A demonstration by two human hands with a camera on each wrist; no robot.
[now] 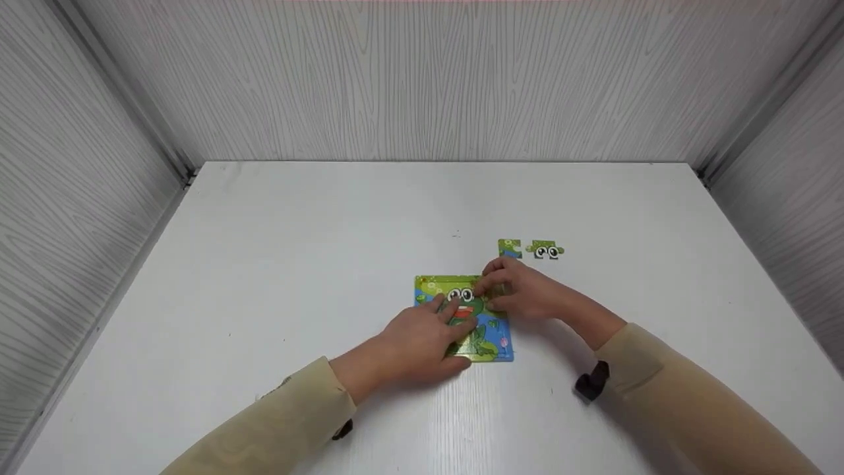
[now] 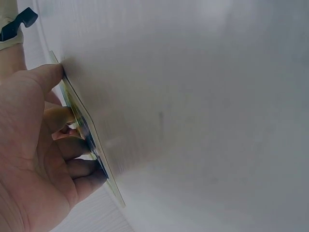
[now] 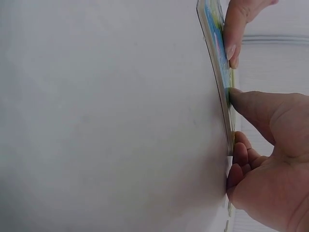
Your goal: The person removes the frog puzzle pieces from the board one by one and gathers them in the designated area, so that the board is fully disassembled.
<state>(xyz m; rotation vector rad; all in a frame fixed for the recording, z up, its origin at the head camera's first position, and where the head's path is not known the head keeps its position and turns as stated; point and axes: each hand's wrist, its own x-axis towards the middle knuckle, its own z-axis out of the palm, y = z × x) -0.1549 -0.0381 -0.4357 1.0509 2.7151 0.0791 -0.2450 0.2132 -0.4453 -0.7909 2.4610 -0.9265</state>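
Observation:
A square frog jigsaw puzzle in a thin tray lies flat on the white table. My left hand rests over its left and middle part, fingers spread on the picture and thumb at the near edge. My right hand bends over the far right corner, thumb and fingertips pinching a puzzle piece that they mostly hide. In the right wrist view, the thumb touches the picture while the other fingers curl at the tray's edge. Between the hands, the frog's eyes and red mouth show.
Just beyond the right hand lie two loose pieces: a green and blue piece and one with the frog's eyes. The white table is bounded by wood-grain panels at the back and sides.

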